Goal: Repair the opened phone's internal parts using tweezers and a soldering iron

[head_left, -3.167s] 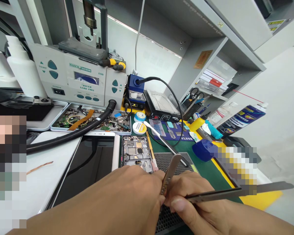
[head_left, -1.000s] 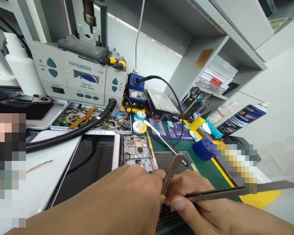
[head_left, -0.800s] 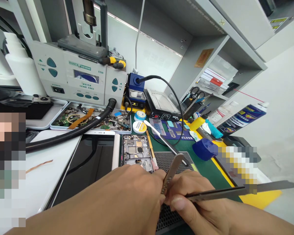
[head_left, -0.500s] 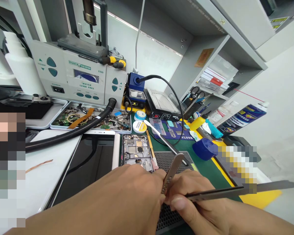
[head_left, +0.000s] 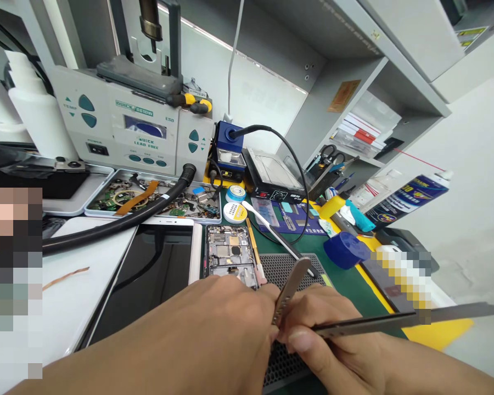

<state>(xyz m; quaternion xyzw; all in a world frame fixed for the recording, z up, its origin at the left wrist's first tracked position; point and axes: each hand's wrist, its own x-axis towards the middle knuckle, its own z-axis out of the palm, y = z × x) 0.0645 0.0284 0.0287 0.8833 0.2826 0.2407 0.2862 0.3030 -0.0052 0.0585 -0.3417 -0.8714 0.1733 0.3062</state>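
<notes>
My left hand (head_left: pixel 230 312) is closed, its back toward me, around metal tweezers (head_left: pixel 291 285) whose rounded end sticks up between the hands. Closed too, my right hand (head_left: pixel 325 318) pinches a second pair of tweezers (head_left: pixel 362 323) between thumb and fingers; its long flat end points right. The two hands are close together above a grey perforated mat (head_left: pixel 288 362). Both tweezer tips, and anything between them, are hidden by my fingers. Just beyond my left hand lies an opened phone (head_left: pixel 230 249) with its boards exposed.
A brush (head_left: pixel 255 249) and a white-tipped black stick (head_left: pixel 282 241) lie past my hands. At left are a dark-screened device (head_left: pixel 148 285), a tray of circuit boards (head_left: pixel 107 208) and a black hose (head_left: pixel 119 233) from the hot-air station (head_left: pixel 135 131). A blue tape roll (head_left: pixel 343 250) stands right.
</notes>
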